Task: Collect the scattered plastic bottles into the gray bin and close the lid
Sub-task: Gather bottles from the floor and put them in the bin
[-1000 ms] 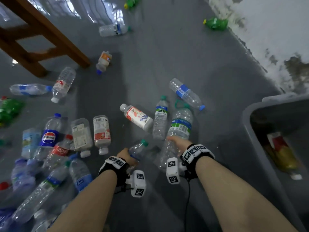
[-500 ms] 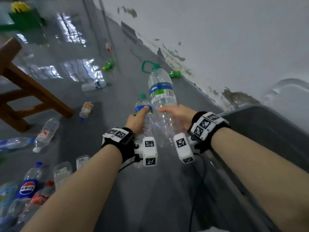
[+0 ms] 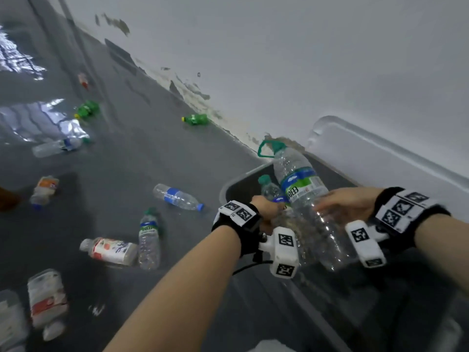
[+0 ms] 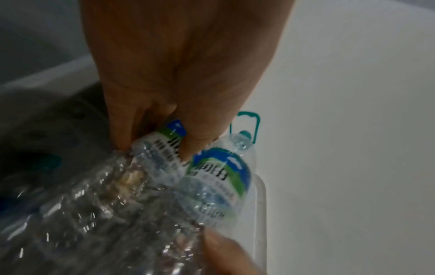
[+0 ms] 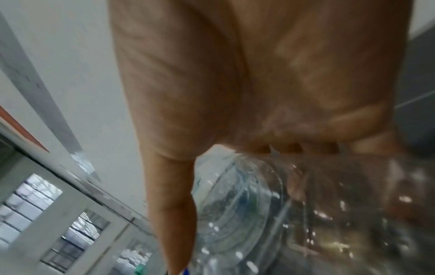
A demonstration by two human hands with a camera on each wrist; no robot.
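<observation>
Above the open gray bin (image 3: 229, 185), near its rim: two clear plastic bottles, held side by side and touching. Item one, the large bottle (image 3: 303, 196), green carry-handle and cap; the right hand (image 3: 347, 204) is curled round its lower body. Item two, the small bottle (image 3: 272, 193), green cap; the left hand (image 3: 264, 207) pinches it at the label band, fingers (image 4: 188, 145) pressing into the wall. Both appear empty, so judged very light; thin walls dent under the fingers, ribbed and glossy, somewhat slippery. Best hold is mid-body or the label band; the large one also offers its handle. Long axes run roughly parallel, caps pointing up and away from the person toward the bin's far side, bases toward the wrists. The bin's pale lid (image 3: 380, 158) stands open behind it, against the wall. More bottles lie scattered on the floor beyond the bin.
</observation>
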